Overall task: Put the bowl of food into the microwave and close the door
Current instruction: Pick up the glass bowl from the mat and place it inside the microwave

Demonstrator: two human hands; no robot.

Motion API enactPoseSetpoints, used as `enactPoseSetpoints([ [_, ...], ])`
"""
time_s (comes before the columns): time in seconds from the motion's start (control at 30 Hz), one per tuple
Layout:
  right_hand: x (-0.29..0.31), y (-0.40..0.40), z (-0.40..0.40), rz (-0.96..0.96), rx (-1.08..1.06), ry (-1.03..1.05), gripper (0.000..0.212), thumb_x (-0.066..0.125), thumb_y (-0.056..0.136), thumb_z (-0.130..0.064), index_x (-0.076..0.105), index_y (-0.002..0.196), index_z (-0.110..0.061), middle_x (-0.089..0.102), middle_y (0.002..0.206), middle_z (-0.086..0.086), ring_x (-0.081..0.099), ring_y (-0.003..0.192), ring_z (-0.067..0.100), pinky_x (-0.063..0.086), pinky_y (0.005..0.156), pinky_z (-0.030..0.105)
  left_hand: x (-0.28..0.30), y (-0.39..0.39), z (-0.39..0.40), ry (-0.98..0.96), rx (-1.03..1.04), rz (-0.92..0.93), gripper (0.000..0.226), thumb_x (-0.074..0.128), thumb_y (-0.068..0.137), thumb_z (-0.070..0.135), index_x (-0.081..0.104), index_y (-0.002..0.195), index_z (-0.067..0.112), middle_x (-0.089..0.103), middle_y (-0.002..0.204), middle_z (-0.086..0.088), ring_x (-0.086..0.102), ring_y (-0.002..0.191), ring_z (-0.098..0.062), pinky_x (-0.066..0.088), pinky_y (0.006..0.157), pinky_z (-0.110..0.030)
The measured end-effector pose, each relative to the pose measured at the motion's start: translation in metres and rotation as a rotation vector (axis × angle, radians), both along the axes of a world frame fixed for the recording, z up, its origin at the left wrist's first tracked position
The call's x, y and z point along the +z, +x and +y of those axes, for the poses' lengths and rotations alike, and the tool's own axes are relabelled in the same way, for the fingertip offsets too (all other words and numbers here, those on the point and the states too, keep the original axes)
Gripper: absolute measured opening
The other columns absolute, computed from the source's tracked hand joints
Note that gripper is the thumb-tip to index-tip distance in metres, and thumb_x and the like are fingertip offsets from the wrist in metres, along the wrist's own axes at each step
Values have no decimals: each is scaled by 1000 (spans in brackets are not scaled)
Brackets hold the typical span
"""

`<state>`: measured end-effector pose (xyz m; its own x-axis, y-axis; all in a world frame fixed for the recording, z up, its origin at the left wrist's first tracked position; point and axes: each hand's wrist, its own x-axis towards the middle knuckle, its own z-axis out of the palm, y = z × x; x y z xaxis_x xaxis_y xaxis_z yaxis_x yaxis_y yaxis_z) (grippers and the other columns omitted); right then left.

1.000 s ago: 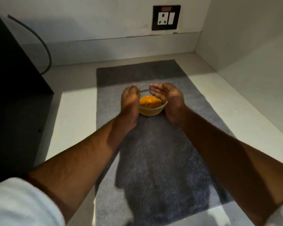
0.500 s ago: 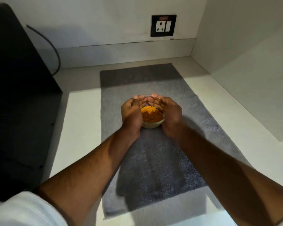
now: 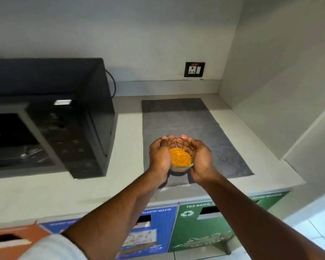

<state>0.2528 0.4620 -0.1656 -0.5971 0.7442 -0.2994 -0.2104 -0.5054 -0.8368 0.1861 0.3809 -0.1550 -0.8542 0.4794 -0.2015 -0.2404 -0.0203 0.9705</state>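
A small glass bowl (image 3: 180, 168) filled with orange food (image 3: 180, 156) is cupped between both palms, lifted above the near end of a grey mat (image 3: 180, 119). My left hand (image 3: 159, 156) wraps its left side and my right hand (image 3: 198, 158) its right side, fingertips almost meeting at the far rim. The black microwave (image 3: 94, 102) stands on the counter to the left. Its door is out of frame, and the dark cavity (image 3: 9, 132) with a glass turntable (image 3: 23, 156) is exposed.
The pale counter (image 3: 128, 147) ends at walls behind and on the right. A wall socket (image 3: 194, 69) sits above the mat, and a black cable (image 3: 113, 85) runs behind the microwave. Blue (image 3: 158, 229), green (image 3: 201, 229) and orange (image 3: 13, 239) waste bins stand below the counter's front edge.
Both hands closed around the bowl and lifted it off the mat toward me. The view pulled back and left, so the microwave's open cavity and the bins now show.
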Motion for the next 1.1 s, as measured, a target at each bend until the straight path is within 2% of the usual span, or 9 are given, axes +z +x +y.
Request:
enactPoseSetpoints([
  [0.1, 24, 21, -39, 29, -22, 35, 41, 45, 99, -19, 68, 121, 6, 73, 113, 27, 71, 104, 38, 54, 102, 48, 27, 25, -41, 7, 22, -11, 40, 38, 105, 32, 75, 101, 17, 78, 100, -10, 75, 95, -30, 61, 86, -44],
  [0.23, 51, 36, -88, 63, 18, 56, 38, 42, 99, -16, 71, 115, 3, 75, 112, 24, 72, 105, 33, 56, 98, 42, 58, 42, -93, 23, 63, 6, 40, 39, 104, 26, 76, 100, 14, 79, 101, -11, 74, 99, -30, 58, 94, -47],
  [0.33, 64, 37, -119, 43, 67, 68, 39, 41, 99, -18, 72, 114, 0, 76, 110, 21, 74, 101, 29, 58, 92, 38, 71, 45, -130, 1, 101, 14, 38, 40, 104, 25, 76, 96, 17, 79, 99, -7, 74, 99, -28, 57, 95, -45],
  [0.43, 71, 40, -161, 35, 98, 80, 39, 39, 100, -15, 71, 115, 2, 76, 110, 22, 73, 100, 29, 57, 96, 38, 84, 55, -174, 2, 120, -17, 37, 41, 105, 25, 76, 93, 19, 79, 99, -8, 74, 100, -28, 56, 97, -47],
  [0.53, 75, 34, -202, 40, 123, 50, 39, 39, 100, -15, 70, 115, 3, 75, 111, 23, 73, 98, 28, 56, 98, 40, 87, 51, -218, 19, 136, -33, 38, 40, 105, 25, 75, 99, 15, 79, 102, -10, 74, 100, -29, 56, 99, -48],
  [0.63, 77, 19, -238, 42, 174, 67, 36, 44, 100, -17, 71, 114, 0, 76, 109, 22, 75, 95, 26, 58, 93, 38, 88, 38, -256, 15, 155, -28, 40, 38, 106, 28, 74, 108, 11, 78, 104, -11, 73, 102, -28, 54, 101, -49],
  [0.8, 82, -19, -310, 42, 249, 147, 29, 51, 99, -20, 73, 113, -6, 78, 106, 17, 76, 98, 28, 59, 86, 35, 89, -2, -329, 28, 187, -15, 42, 37, 107, 29, 74, 108, 9, 79, 100, -9, 75, 100, -24, 53, 102, -44],
  [0.97, 80, -72, -375, 41, 269, 134, 28, 52, 100, -18, 73, 115, -7, 78, 106, 15, 76, 99, 29, 59, 91, 39, 90, -56, -395, 30, 211, 5, 44, 37, 107, 28, 72, 113, 3, 77, 108, -16, 72, 106, -30, 52, 104, -44],
  [1.1, 78, -116, -417, 29, 310, 155, 27, 50, 102, -21, 74, 112, -11, 80, 102, 10, 77, 96, 25, 61, 84, 33, 84, -104, -439, 79, 242, -17, 39, 38, 107, 20, 68, 117, -3, 74, 114, -22, 70, 112, -31, 51, 105, -38],
])
